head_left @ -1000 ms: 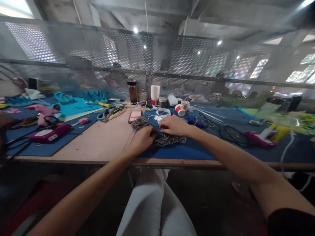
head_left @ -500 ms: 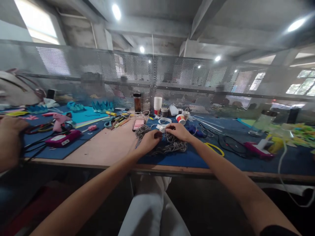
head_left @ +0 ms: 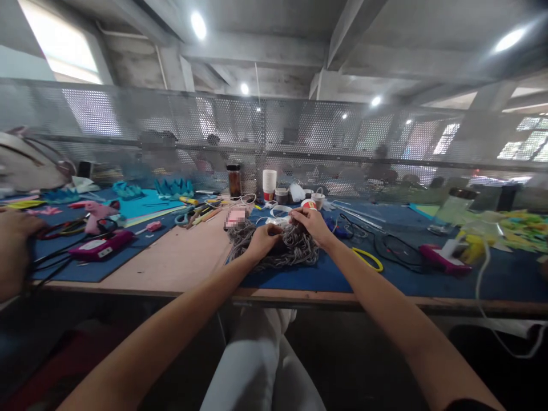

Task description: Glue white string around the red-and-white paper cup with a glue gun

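My left hand (head_left: 262, 240) and right hand (head_left: 311, 224) are both curled on the grey cord tangle (head_left: 295, 254), fingers closed on its top strands; it lies on the blue mat (head_left: 308, 278) near the table edge. Just behind it, partly hidden by my right hand, is a red paper cup (head_left: 309, 202), then a white cup stack (head_left: 269, 180) and a brown bottle (head_left: 234, 180). A yellow loop (head_left: 369, 258) lies to the right; another person's hand (head_left: 12, 245) rests far left.

Both hands (head_left: 314, 224) lifted grey cord bundle (head_left: 295, 246) off blue mat, bunched higher.
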### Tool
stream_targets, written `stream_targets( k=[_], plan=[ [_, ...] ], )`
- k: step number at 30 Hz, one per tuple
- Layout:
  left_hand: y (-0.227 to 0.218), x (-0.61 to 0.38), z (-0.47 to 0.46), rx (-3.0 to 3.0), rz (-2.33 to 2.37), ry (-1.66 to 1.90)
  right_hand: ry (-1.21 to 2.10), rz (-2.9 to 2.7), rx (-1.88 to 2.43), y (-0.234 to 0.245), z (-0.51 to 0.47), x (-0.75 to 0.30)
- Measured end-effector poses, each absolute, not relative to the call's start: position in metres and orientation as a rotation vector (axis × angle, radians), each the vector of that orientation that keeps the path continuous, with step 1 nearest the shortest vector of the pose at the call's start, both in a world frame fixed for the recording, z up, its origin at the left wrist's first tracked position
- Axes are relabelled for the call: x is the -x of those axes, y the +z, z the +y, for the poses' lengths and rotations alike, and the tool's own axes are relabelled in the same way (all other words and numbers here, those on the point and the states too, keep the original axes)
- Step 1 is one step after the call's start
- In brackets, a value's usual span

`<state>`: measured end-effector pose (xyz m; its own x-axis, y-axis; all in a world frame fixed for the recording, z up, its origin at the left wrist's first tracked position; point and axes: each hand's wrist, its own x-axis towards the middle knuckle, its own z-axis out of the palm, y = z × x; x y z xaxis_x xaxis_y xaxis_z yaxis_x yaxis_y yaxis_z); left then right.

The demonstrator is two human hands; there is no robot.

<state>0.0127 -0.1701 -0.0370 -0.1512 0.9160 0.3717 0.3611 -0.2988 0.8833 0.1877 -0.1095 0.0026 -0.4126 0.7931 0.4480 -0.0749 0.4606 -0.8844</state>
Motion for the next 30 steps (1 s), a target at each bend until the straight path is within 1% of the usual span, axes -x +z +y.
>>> stream_targets(
  k=[6,12,15,20,24,27,30],
  plan=[
    [-0.032,-0.012,-0.177,-1.528,1.405,1.540,1.132,-1.642,0.622,0.002,-0.105,-0.190],
    [-0.025,-0.016,-0.185,-1.451,1.309,1.570,1.021,-1.724,0.644,0.004,-0.105,-0.194],
    [-0.026,-0.016,-0.184,-1.417,1.275,1.579,0.888,-1.923,0.626,0.004,-0.108,-0.195],
    [-0.026,-0.015,-0.184,-1.406,1.235,1.599,0.544,-2.226,0.668,-0.002,-0.116,-0.193],
    [-0.027,-0.013,-0.184,-1.403,1.223,1.615,0.357,-2.357,0.658,-0.007,-0.118,-0.191],
    [-0.029,-0.011,-0.182,-1.396,1.252,1.635,0.375,-2.260,0.620,-0.005,-0.115,-0.193],
    [-0.030,-0.008,-0.181,-1.406,1.301,1.645,0.479,-2.100,0.625,0.000,-0.111,-0.195]
  ],
)
